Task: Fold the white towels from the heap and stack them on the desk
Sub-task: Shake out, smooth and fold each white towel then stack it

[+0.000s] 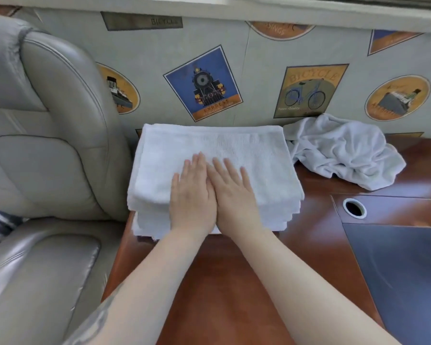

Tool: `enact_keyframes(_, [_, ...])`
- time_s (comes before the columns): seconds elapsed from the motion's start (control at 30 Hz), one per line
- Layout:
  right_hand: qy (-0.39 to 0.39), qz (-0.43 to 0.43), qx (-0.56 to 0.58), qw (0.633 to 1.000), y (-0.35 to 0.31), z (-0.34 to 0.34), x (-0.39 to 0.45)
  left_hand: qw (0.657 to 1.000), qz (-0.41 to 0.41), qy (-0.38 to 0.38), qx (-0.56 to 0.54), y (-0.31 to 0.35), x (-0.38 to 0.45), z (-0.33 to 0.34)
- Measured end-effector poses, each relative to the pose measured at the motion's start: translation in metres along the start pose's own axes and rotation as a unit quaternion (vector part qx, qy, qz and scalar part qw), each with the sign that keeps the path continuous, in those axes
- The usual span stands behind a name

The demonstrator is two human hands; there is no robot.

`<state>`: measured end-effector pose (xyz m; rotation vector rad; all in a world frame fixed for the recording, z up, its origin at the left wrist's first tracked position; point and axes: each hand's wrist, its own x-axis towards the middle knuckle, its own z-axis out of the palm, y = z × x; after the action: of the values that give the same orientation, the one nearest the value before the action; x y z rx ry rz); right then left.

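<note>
Status: the top towel (217, 155) of the folded stack (209, 215) is being pressed flat. Both hands are being laid palm-down on it, side by side and touching: left hand (192, 192) on the left, right hand (234, 192) just beside it. Fingers are being kept straight and together, nothing is being gripped or pinched.

The stack is being built at the back left of the wooden desk (209, 282), against the patterned wall (259, 58) and beside the grey leather seat (47, 145). Several folded layers are showing at the near edge; an exact count cannot be given.

Remaining: the heap (343, 150) is being left crumpled at the back of the desk, just right of the stack. It is being read as small, probably one towel or two, though that cannot be told from the folds.

Judgement: most of the task is being treated as done. What is left is being estimated as picking from the heap, folding, and adding to the stack. The top layer is sitting fairly square; lower layers are looking slightly offset at the near edge.

A round cable port (354, 208) is being seen right of the stack, uninvolved.
</note>
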<state>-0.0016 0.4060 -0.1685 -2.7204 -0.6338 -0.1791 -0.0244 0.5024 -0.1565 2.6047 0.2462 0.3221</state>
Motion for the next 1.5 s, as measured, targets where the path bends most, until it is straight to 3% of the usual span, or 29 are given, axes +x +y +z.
enact_keyframes(0.1, [-0.056, 0.104, -0.129, 0.985, 0.054, -0.005, 0.003, 0.971, -0.052, -0.086, 0.217, -0.042, 0.013, -0.002])
enact_keyframes(0.2, [0.002, 0.241, -0.144, 0.960, 0.093, -0.026, 0.017, 0.953, -0.071, -0.025, 0.294, -0.061, 0.031, -0.019])
enact_keyframes(0.27, [0.072, 0.163, -0.142, 0.974, 0.072, -0.020, 0.048, 0.960, -0.017, 0.004, 0.278, -0.036, 0.059, -0.010])
enact_keyframes(0.3, [0.056, 0.097, -0.139, 0.984, 0.052, -0.012, 0.062, 0.966, 0.005, -0.028, 0.255, -0.021, 0.070, -0.002])
enact_keyframes(0.37, [-0.057, 0.032, -0.110, 0.992, 0.028, 0.007, 0.076, 0.967, -0.010, -0.122, 0.223, -0.009, 0.080, 0.014])
enact_keyframes(0.43, [-0.112, 0.078, -0.089, 0.987, 0.048, 0.009, 0.085, 0.967, -0.040, -0.137, 0.213, -0.028, 0.087, 0.019])
enact_keyframes(0.63, [-0.078, 0.157, -0.111, 0.978, 0.106, -0.012, 0.078, 0.967, -0.051, -0.123, 0.216, -0.049, 0.095, 0.020])
enact_keyframes(0.77, [-0.091, 0.240, -0.041, 0.966, 0.122, -0.028, 0.041, 0.963, -0.099, -0.138, 0.210, -0.024, 0.095, 0.013])
enact_keyframes(0.87, [-0.064, 0.283, 0.069, 0.954, 0.135, -0.037, 0.006, 0.980, 0.020, -0.139, 0.143, 0.053, 0.057, 0.049])
enact_keyframes(0.97, [-0.046, 0.291, 0.074, 0.953, 0.168, -0.049, -0.033, 0.979, 0.162, -0.105, 0.061, 0.133, -0.011, 0.102])
enact_keyframes(1.07, [-0.052, 0.349, 0.043, 0.935, 0.220, -0.057, -0.073, 0.975, 0.190, -0.108, 0.048, 0.163, -0.048, 0.151])
enact_keyframes(1.2, [-0.109, 0.341, -0.021, 0.934, 0.280, -0.051, -0.107, 0.972, 0.088, -0.207, 0.071, 0.169, -0.050, 0.215])
enact_keyframes(1.33, [-0.179, 0.279, -0.060, 0.941, 0.326, -0.027, -0.122, 0.977, 0.021, -0.187, 0.105, 0.172, -0.030, 0.260])
enact_keyframes(1.5, [-0.143, 0.254, -0.048, 0.955, 0.377, -0.018, -0.088, 0.977, -0.033, -0.141, 0.155, 0.180, -0.023, 0.300])
